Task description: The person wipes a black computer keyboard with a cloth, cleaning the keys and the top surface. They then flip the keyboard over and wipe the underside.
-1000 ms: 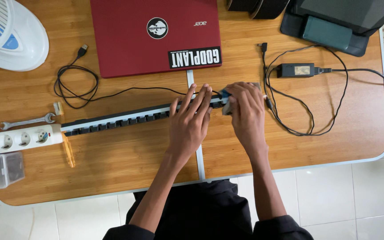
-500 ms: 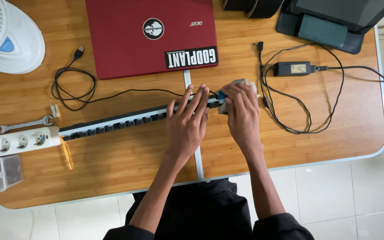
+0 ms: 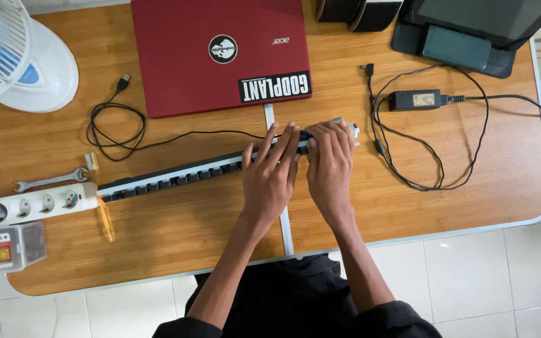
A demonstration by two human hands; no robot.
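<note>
Your left hand (image 3: 272, 178) lies flat, fingers spread, on the long black strip (image 3: 176, 173) below the red laptop (image 3: 220, 53). Your right hand (image 3: 330, 169) has its fingers closed around a small pale piece (image 3: 347, 128) at the strip's right end.

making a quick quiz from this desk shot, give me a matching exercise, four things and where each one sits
Things:
1. laptop
2. fan
3. wrench
4. power adapter

Places:
a. far left, just above the white power strip
b. right part of the table, amid looped cable
c. top left corner
d. top middle, lid closed

Pairs: 1-d, 2-c, 3-a, 4-b
</note>
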